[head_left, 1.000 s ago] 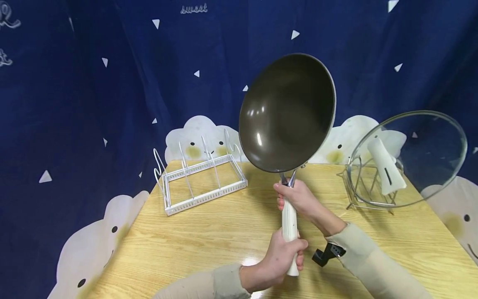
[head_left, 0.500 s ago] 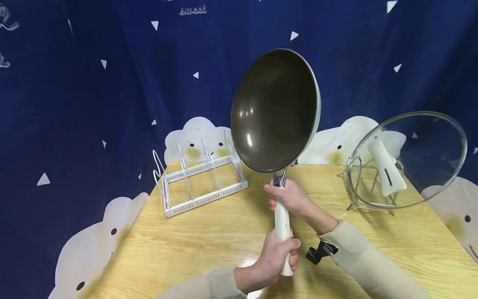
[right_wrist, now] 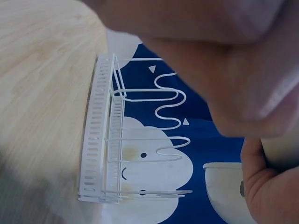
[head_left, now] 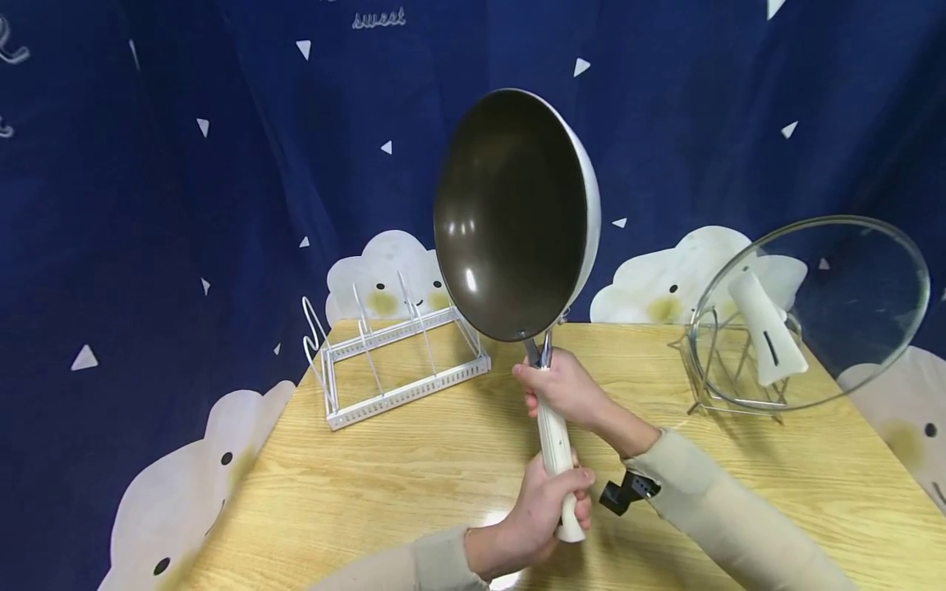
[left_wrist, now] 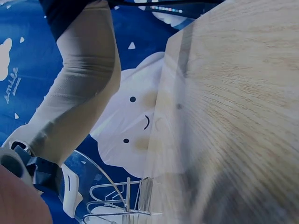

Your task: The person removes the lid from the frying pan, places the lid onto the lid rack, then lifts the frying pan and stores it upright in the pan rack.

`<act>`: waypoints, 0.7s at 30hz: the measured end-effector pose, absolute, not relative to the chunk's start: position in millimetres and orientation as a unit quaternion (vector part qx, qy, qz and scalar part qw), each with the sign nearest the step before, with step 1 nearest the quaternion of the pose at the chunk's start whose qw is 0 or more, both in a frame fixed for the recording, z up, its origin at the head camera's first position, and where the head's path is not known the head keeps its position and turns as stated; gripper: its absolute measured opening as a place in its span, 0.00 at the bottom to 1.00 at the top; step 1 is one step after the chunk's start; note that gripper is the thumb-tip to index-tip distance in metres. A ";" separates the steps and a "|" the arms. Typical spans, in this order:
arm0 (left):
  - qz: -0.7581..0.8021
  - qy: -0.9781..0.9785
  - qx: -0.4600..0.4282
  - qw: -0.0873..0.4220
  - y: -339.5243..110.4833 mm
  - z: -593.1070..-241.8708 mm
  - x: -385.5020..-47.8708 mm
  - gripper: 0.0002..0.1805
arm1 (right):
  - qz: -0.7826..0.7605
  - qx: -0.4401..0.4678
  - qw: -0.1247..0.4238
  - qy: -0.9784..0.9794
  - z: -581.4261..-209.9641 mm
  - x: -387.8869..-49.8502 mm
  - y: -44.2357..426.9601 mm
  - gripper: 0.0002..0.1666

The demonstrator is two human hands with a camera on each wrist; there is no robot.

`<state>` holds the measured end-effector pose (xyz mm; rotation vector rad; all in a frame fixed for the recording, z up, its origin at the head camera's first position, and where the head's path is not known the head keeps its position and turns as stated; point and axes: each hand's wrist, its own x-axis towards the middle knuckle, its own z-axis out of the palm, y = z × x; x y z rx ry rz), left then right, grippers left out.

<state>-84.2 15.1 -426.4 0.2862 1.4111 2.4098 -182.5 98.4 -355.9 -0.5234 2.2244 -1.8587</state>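
Observation:
A deep frying pan (head_left: 510, 213) with a dark brown inside, a pale outer wall and a cream handle (head_left: 553, 439) is held nearly upright above the table. My right hand (head_left: 565, 390) grips the upper handle, just below the metal neck. Lower down, my left hand (head_left: 543, 509) holds the handle near its end, thumb across it. Left of the pan stands a white wire rack (head_left: 406, 365) with upright dividers. In the right wrist view, fingers (right_wrist: 219, 70) hide the upper right, and part of the pan's pale wall (right_wrist: 224, 191) shows below.
At the right, a glass lid (head_left: 850, 312) with a cream knob handle (head_left: 767, 332) leans in a small metal wire stand (head_left: 732, 386). The wooden table (head_left: 384, 484) ends in front of a dark blue curtain (head_left: 222, 164) with white clouds.
The pan has moved left and turned, so its opening looks narrower and more of its outer wall shows. Both hands have shifted slightly left with it, keeping their grip.

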 end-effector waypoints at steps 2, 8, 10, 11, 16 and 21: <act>0.845 0.501 0.082 0.167 15.5 -423.7 -84.6 0.10 | -0.620 -0.178 0.088 0.759 -353.9 -182.6 97.7 0.15; 0.838 0.528 0.008 0.134 20.5 -414.5 -84.8 0.11 | -0.601 -0.182 0.085 0.774 -349.5 -185.8 95.4 0.18; 0.835 0.538 -0.009 0.115 23.2 -412.6 -85.2 0.12 | -0.600 -0.181 0.094 0.773 -348.6 -187.0 94.7 0.17; 0.834 0.541 -0.016 0.108 24.7 -411.8 -85.5 0.12 | -0.600 -0.182 0.099 0.772 -348.6 -187.7 94.5 0.17; 0.827 0.553 -0.036 0.097 27.1 -411.5 -86.6 0.12 | -0.621 -0.176 0.126 0.754 -349.2 -189.9 93.2 0.16; 0.828 0.554 -0.022 0.086 22.7 -416.8 -87.1 0.12 | -0.625 -0.178 0.136 0.748 -349.7 -190.6 89.7 0.16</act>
